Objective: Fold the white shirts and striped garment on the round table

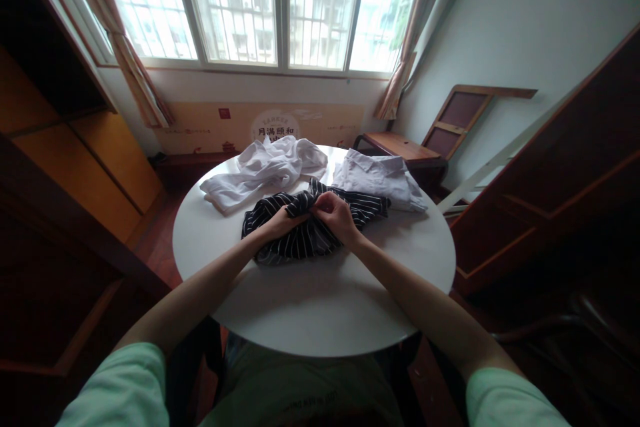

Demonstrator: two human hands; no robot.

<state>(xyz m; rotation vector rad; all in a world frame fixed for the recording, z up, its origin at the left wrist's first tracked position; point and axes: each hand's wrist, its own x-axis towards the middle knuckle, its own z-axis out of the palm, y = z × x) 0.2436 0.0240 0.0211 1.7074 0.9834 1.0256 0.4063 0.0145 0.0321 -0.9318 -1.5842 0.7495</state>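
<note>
- The striped cloth [310,230] is gripped by the left hand [283,219] and right hand [336,213].
- Fingertips are hidden in its folds.
- The worktop [320,307] near edge is cut by the body.

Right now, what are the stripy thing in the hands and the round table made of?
Striped garment: soft woven cloth, probably cotton, matte; it crumples under the left hand and right hand. Round table: smooth hard white top, perhaps painted wood or laminate; it shows a faint sheen.

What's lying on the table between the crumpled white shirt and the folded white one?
In the head view, the far end of the black striped garment reaches into the gap between crumpled white shirt and folded white shirt; beyond it is bare round table.
</note>
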